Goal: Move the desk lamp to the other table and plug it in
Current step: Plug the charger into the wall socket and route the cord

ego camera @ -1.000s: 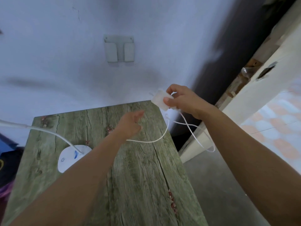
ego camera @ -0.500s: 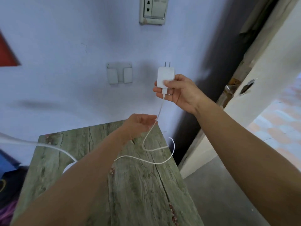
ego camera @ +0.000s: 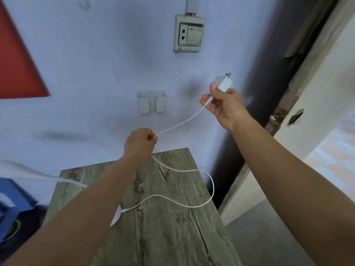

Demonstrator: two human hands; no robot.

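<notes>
My right hand (ego camera: 226,104) grips the white plug adapter (ego camera: 223,83), prongs pointing up and right, below and right of the wall socket (ego camera: 189,33). My left hand (ego camera: 140,143) pinches the thin white cable (ego camera: 180,122) partway along, above the table's far edge. The cable loops over the wooden table (ego camera: 172,227) and runs back to the white lamp base (ego camera: 116,217), mostly hidden under my left forearm. The lamp's white neck (ego camera: 38,174) stretches off to the left.
A small double wall fitting (ego camera: 151,101) sits on the wall below the socket. A red panel (ego camera: 17,60) hangs at upper left. A white door (ego camera: 307,121) stands open at right. Blue items (ego camera: 13,200) lie left of the table.
My right hand has raised the adapter and tilted it to the right. My left hand rose off the table and closed on the cable. The view tilted up, showing the socket fully.
</notes>
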